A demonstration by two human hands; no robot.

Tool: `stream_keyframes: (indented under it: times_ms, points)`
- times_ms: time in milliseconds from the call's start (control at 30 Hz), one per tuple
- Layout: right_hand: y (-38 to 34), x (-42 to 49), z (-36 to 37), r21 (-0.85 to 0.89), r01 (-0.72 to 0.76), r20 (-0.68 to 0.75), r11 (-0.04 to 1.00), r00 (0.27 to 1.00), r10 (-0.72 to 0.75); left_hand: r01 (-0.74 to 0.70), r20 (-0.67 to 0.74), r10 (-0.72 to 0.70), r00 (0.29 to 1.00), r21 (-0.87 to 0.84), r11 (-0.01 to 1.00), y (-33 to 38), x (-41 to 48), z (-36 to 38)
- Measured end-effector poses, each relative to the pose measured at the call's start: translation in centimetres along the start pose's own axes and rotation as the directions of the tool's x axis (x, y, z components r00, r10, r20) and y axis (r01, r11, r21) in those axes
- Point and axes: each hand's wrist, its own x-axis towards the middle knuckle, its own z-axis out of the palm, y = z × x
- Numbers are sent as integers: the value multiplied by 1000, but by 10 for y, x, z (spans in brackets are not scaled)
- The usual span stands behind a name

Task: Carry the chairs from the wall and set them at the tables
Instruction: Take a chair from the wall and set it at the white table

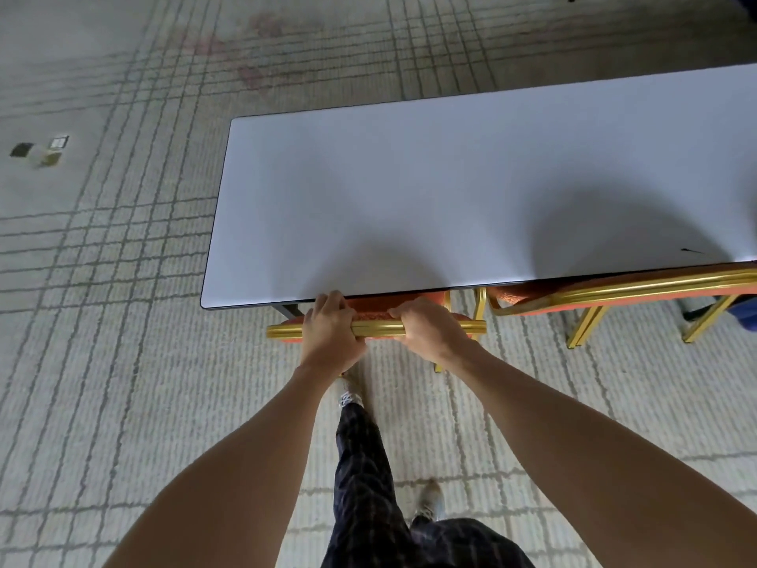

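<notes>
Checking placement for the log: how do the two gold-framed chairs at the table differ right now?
The held chair has both hands on its top rail, left hand and right hand; the right-hand chair stands untouched. The held chair sits near the table corner, the other farther right. Both have gold frames and orange upholstery.

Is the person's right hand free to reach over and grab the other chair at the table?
Probably not at once. The right hand is wrapped around the gold top rail of the near chair, as is the left hand. The second chair stands close to its right, unblocked, so letting go should suffice.
</notes>
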Motion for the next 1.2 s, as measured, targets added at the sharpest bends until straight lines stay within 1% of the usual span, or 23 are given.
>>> stream_keyframes:
  times_ms: [100, 167, 233, 333, 400, 467, 500, 533, 600, 633, 733, 800, 967, 1067, 1133, 1200]
  points:
    - [-2, 0, -2, -24, -16, 32, 1000, 999, 17, -27, 27, 26, 999, 29, 999, -3, 4, -2]
    - [-1, 1, -4, -29, -28, 28, 999, 999, 29, -60, 55, 58, 997, 36, 998, -4, 5, -4]
    - [1, -2, 0, -13, -28, 8, 1000, 1000, 28, -94, 110, 90, 990, 33, 995, -7, 7, -6]
    - [2, -3, 6, -17, -33, -10, 999, 999, 33, -121, 235, 118, 965, -3, 993, -12, 9, -11]
    - [3, -5, 10, -14, -37, -67, 999, 997, 36, -71, 267, 88, 960, -70, 995, -14, 8, -18]
    - [0, -12, 10, -3, -84, -93, 996, 992, 84, 37, 281, 9, 960, -161, 986, -17, 5, -21]
    - [-1, -17, 10, 3, -119, -94, 993, 988, 119, 64, 278, -12, 961, -181, 981, -20, 2, -22]
    - [-1, -22, 11, -1, -169, -94, 986, 981, 168, 55, 271, -6, 963, -174, 983, -23, 0, -23]
    - [-1, -29, 14, -19, -248, -105, 969, 964, 245, -22, 312, 56, 949, -112, 993, -27, 1, -25]
    - [0, -29, 16, -19, -260, -117, 965, 959, 256, -58, 354, 83, 932, -81, 995, -28, 4, -26]
    - [-3, -22, 17, 33, -266, -140, 963, 953, 268, -100, 453, 101, 886, -26, 995, -33, 15, -32]
    - [-5, -17, 20, 69, -254, -192, 965, 946, 262, -106, 451, 104, 886, -21, 994, -36, 18, -37]
    - [-21, -4, 23, 83, -173, -301, 981, 935, 190, -69, 379, 78, 922, -36, 997, -54, 14, -43]
    - [-30, 7, 20, 68, -146, -288, 987, 944, 160, -59, 347, 62, 936, -17, 998, -68, 14, -45]
    - [-34, 15, 21, 65, -119, -279, 991, 951, 133, -46, 349, 43, 936, 0, 999, -75, 9, -47]
    - [-32, 25, 18, 55, -106, -266, 993, 957, 117, -28, 327, 32, 945, -18, 999, -77, 10, -48]
